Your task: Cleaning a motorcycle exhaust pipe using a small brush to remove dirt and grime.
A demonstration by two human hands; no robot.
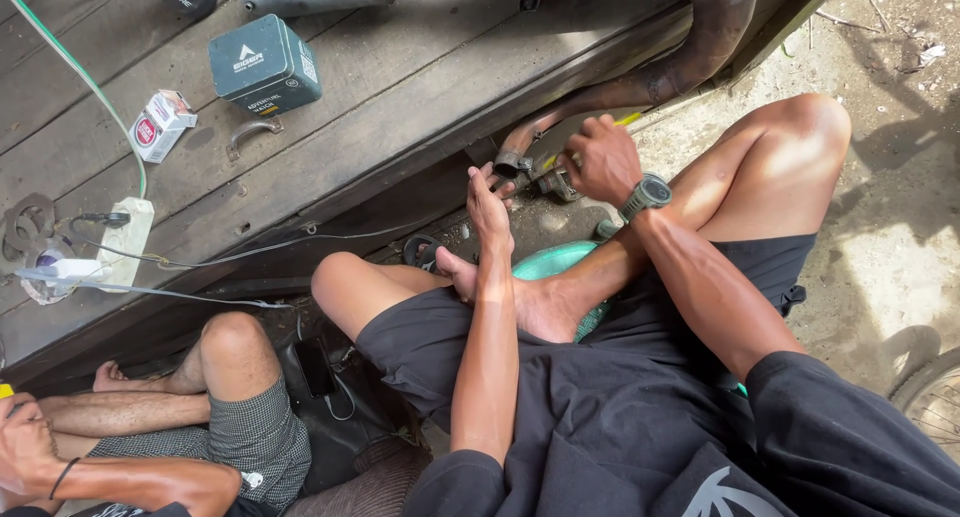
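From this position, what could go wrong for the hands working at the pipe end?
1. The left hand rests at the flange of the rusty exhaust pipe; its edge might cut the fingers.
2. The right hand grips a yellow-handled tool close by; a slip could hit the left hand.
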